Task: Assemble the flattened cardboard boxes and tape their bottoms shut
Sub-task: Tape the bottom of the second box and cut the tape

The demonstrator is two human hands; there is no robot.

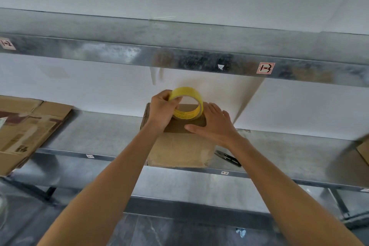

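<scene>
Box (179,152) stood on the metal shelf (99,136), its upper face directly under both hands. The left hand (161,110) gripped the yellow tape roll (189,91), which stood on edge at the far side of that face. Just beside the roll, the right hand (213,124) lay flat, fingers (214,109) spread, pressing the cardboard down. From there the tape looked set to run back toward the person, the left hand leading.

Black snips (227,158) lie on the shelf (89,132) at five o'clock; labels 1-3 (265,68) at two, 1-2 (7,43) at ten.
</scene>
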